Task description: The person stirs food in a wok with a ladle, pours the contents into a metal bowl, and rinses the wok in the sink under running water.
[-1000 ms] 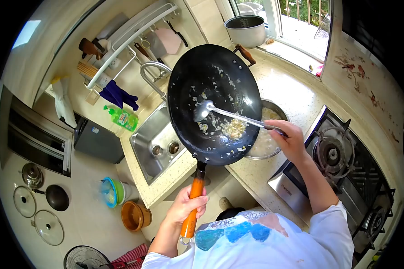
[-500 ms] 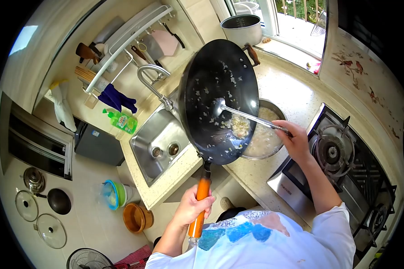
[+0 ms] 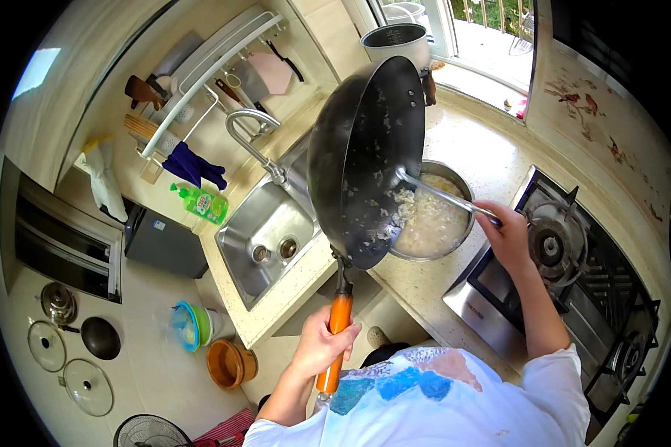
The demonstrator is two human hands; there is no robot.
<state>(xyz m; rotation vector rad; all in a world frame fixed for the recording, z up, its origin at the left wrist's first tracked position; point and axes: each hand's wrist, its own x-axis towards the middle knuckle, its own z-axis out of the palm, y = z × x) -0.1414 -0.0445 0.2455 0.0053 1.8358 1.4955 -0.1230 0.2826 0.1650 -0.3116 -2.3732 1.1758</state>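
Observation:
My left hand is wrapped round the orange wooden handle of a black wok. The wok is tipped steeply to the right, its rim over a metal pot on the counter. Pale chopped bits cling to the wok's inside, and a small heap lies at its lower rim. Inside the pot is a cloudy, whitish soup. My right hand is closed on the handle of a metal ladle, whose head is against the wok's inner wall, partly blurred.
A steel sink with a tap lies left of the wok. The gas stove stands to the right. Behind the wok, a tall pot sits by the window. A green soap bottle is beside the sink.
The wok has tipped further to the right, showing more of its outside. The ladle has moved right and slightly down along it, and food has slid to the rim over the pot.

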